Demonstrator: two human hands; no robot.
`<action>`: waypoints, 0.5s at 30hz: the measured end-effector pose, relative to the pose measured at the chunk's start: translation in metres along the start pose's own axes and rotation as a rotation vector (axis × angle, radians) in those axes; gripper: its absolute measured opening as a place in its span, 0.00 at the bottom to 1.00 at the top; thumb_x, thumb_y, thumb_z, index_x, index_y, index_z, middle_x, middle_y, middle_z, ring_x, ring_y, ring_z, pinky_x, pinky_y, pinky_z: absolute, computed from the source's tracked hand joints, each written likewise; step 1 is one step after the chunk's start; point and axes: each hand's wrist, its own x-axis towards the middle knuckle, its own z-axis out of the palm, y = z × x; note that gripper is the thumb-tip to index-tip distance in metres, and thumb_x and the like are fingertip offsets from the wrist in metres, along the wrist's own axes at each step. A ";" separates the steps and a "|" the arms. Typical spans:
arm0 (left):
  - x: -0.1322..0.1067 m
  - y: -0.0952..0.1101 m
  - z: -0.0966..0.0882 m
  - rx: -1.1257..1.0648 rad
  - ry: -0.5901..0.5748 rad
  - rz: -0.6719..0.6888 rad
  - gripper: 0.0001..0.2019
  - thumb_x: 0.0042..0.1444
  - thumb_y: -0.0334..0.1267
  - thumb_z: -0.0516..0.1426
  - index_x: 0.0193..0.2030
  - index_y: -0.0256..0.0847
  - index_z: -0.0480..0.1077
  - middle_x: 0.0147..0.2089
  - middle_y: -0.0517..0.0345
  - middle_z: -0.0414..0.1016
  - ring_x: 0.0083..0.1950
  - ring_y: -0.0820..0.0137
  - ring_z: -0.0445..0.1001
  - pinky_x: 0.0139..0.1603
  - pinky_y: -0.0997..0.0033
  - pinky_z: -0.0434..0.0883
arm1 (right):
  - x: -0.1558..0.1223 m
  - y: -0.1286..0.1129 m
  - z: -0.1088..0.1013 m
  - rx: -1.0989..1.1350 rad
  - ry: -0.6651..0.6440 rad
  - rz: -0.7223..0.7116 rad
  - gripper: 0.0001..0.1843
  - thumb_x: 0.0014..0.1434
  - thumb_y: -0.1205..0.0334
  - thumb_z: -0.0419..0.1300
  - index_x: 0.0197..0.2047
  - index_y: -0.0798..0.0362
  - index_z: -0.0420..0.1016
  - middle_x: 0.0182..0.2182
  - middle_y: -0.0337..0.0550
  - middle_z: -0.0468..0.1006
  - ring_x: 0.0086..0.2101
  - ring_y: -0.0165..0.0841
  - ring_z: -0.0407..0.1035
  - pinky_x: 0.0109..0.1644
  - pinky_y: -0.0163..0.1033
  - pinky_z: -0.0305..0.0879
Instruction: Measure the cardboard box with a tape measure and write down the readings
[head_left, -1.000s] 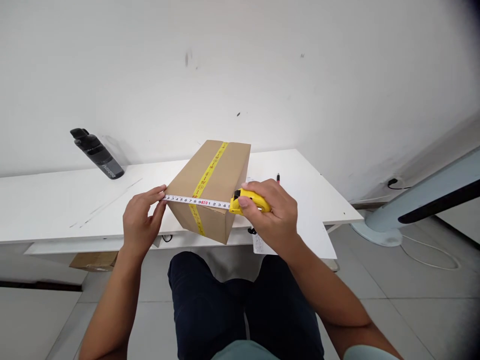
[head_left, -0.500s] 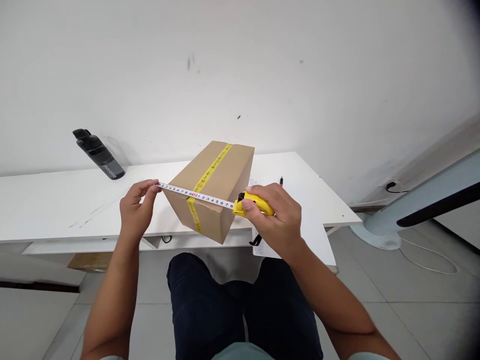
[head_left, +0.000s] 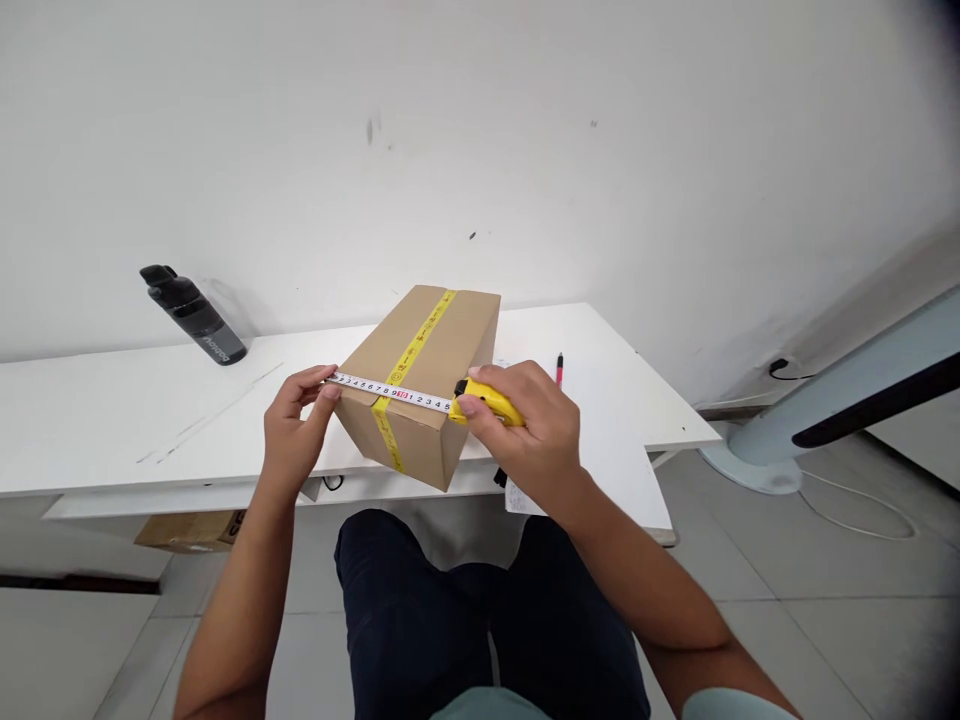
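A brown cardboard box with yellow printed tape along its top and front stands at the table's front edge. Across the near edge of its top runs the white blade of a tape measure, with numbers up to about 15 showing. My left hand pinches the blade's end at the box's left front corner. Wrapped round the yellow case, my right hand is at the box's right front corner, with a black wrist strap hanging partly hidden below it.
The white table runs along the wall. On it a dark bottle stands at the left, with a white paper sheet and a red-black pen at the right. A tower fan stands on the floor; another carton lies below.
My left hand has shifted right onto the box corner. My right hand has moved left with the case, and less blade is out. The blade lies closer to the box top.
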 end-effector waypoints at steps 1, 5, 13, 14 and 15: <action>0.000 0.001 0.001 -0.002 0.007 -0.006 0.17 0.60 0.52 0.62 0.51 0.46 0.77 0.55 0.51 0.79 0.57 0.62 0.77 0.59 0.59 0.75 | 0.000 0.000 0.001 0.006 0.005 0.005 0.05 0.65 0.59 0.63 0.44 0.46 0.79 0.31 0.41 0.82 0.30 0.35 0.75 0.32 0.39 0.74; -0.001 -0.001 0.004 -0.053 0.000 -0.046 0.17 0.59 0.51 0.63 0.51 0.45 0.76 0.55 0.51 0.79 0.56 0.62 0.78 0.57 0.58 0.76 | 0.000 0.001 0.001 -0.012 0.013 -0.009 0.05 0.65 0.59 0.63 0.44 0.45 0.78 0.31 0.41 0.82 0.30 0.35 0.76 0.31 0.40 0.74; -0.003 0.003 0.007 -0.117 0.077 -0.054 0.14 0.56 0.48 0.66 0.44 0.44 0.76 0.51 0.51 0.82 0.56 0.61 0.79 0.58 0.55 0.76 | -0.001 0.001 0.003 0.006 0.036 -0.020 0.04 0.65 0.61 0.63 0.44 0.45 0.77 0.32 0.41 0.83 0.30 0.36 0.75 0.30 0.41 0.73; -0.004 0.004 0.007 -0.100 0.116 -0.046 0.13 0.55 0.48 0.67 0.42 0.43 0.76 0.49 0.52 0.82 0.55 0.61 0.80 0.58 0.54 0.76 | -0.001 0.001 0.003 0.009 0.035 -0.012 0.04 0.65 0.61 0.63 0.44 0.45 0.77 0.31 0.41 0.83 0.29 0.36 0.75 0.30 0.41 0.73; -0.005 0.006 0.008 -0.075 0.155 -0.033 0.12 0.55 0.47 0.68 0.39 0.43 0.76 0.47 0.52 0.83 0.54 0.61 0.81 0.58 0.53 0.76 | -0.001 0.002 0.004 0.013 0.034 -0.004 0.04 0.65 0.61 0.63 0.44 0.45 0.77 0.31 0.41 0.83 0.29 0.36 0.75 0.30 0.41 0.73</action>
